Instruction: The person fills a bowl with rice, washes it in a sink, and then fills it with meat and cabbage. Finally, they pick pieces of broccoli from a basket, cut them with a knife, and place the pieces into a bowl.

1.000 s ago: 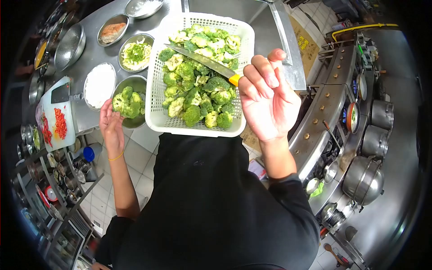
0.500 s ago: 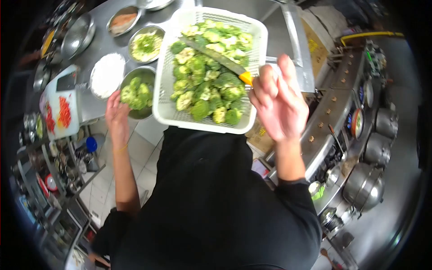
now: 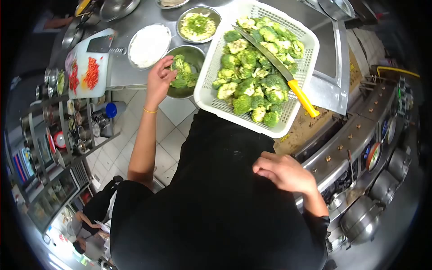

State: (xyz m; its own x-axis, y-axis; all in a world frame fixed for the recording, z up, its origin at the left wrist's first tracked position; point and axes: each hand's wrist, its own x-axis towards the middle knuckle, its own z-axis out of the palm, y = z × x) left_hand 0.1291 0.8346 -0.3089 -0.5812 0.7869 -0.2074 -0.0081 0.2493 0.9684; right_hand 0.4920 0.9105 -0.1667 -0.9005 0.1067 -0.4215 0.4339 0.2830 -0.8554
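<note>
My left hand [image 3: 161, 81] is at the left rim of a metal bowl [image 3: 192, 53]. Its fingers are spread and bent over the broccoli florets [image 3: 183, 74] inside, touching or nearly touching them. To the right stands a white plastic basket [image 3: 204, 90] heaped with cut broccoli [image 3: 249, 81]. Across the broccoli lies a knife [image 3: 302, 98], its yellow handle sticking out over the basket's right rim. My right hand [image 3: 285, 173] hovers in front of my dark clothing, below the basket. Its fingers are curled in, and nothing shows in them.
A white-filled bowl [image 3: 150, 46] and a bowl of chopped green and pale food [image 3: 197, 24] stand behind the left hand. Further left is a cutting board [image 3: 100, 67] with chopped red pieces and a cleaver [image 3: 100, 44]. Stoves [image 3: 342, 146] line the right; another person [image 3: 96, 207] is at lower left.
My right hand has dropped from beside the knife handle to in front of my body, its fingers curling in. My left hand has moved over the bowl's rim. The view has shifted too.
</note>
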